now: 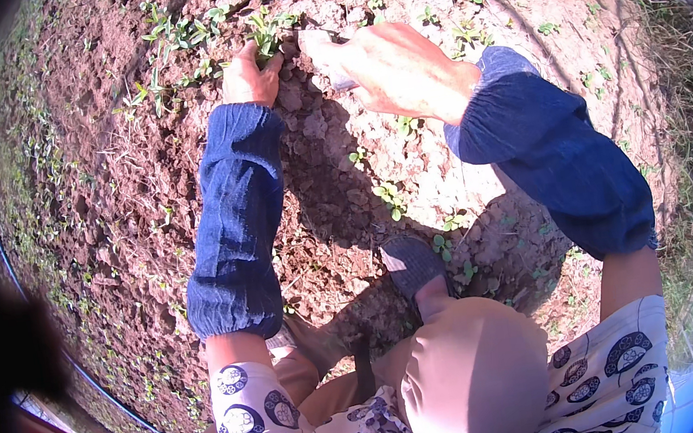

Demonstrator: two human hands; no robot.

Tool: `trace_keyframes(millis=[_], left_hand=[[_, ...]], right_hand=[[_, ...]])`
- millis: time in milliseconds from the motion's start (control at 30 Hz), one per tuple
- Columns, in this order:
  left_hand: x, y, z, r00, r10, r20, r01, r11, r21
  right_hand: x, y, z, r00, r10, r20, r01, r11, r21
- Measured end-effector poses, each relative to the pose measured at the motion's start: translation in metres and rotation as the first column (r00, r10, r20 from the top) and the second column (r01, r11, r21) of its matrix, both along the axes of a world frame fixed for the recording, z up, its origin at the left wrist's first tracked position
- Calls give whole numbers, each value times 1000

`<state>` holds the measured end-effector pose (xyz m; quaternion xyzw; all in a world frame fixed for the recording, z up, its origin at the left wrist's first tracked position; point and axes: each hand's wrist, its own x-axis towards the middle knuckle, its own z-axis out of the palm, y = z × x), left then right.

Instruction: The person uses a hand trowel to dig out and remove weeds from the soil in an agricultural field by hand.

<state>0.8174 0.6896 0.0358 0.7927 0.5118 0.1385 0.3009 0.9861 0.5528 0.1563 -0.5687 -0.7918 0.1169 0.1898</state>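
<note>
My left hand [249, 80] reaches to the soil at the upper middle. Its thumb and fingers close around the base of a small leafy green plant [264, 36]. Just to the right, my right hand [398, 67] is closed with its knuckles up, low over the ground. Something pale grey [319, 48] shows at its finger end, close to the plant; whether it is a tool or a finger covering I cannot make out. Dark blue sleeve covers, the left [236, 220] and the right [547, 142], wrap both forearms.
Reddish, crumbly soil [105, 270] spreads all around, dotted with small green plants [392, 200]. A thin blue line [101, 386] runs along the left. Dry grass [683, 92] borders the right side. My shoe [413, 264] and bent knee [475, 373] are close below.
</note>
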Motion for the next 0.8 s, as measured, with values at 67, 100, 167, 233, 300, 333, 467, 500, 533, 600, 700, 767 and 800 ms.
trace_keyframes(millis=[67,100,167,233,300,333,467,500,533,600,700,767,800], left_hand=[[-5,11,-11,999,0,-39,4,995,100],[-11,19,-15,999,14,-47,-11,998,68],[1,20,-17,1000,19,-22,-20,1000,-23],[-2,23,-24,996,27,84,-29,999,20],[-17,30,-37,982,16,190,-17,1000,4],[-25,29,-34,985,52,167,-51,999,-11],[0,13,-22,975,128,180,-128,992,-16],[0,13,-21,974,141,176,-145,989,11],[-6,19,-24,913,120,391,-90,991,-96],[-7,17,-14,634,418,651,-188,900,-394],[-26,4,33,302,632,713,-94,764,-638],[-55,6,39,378,609,697,-183,787,-589],[-59,4,38,480,593,646,-242,798,-552]], right_hand=[[-4,14,5,998,33,52,-30,997,-70],[-7,21,6,996,53,76,-45,993,-106],[-2,27,-9,995,57,82,-52,997,-64],[-10,39,-16,994,79,78,-71,992,-106],[-26,48,-13,998,57,37,-46,967,-250],[-34,52,-11,997,63,52,-46,958,-284],[-19,48,-42,995,22,99,-6,987,-163],[-17,45,-48,995,24,93,-9,988,-151],[-16,42,-54,1000,-7,2,8,987,-163],[-5,34,-64,997,32,-72,-39,994,-101],[8,29,-88,968,-70,-242,5,965,-261],[8,31,-75,981,73,-178,-89,993,-83],[14,28,-83,959,149,-242,-94,970,223]])
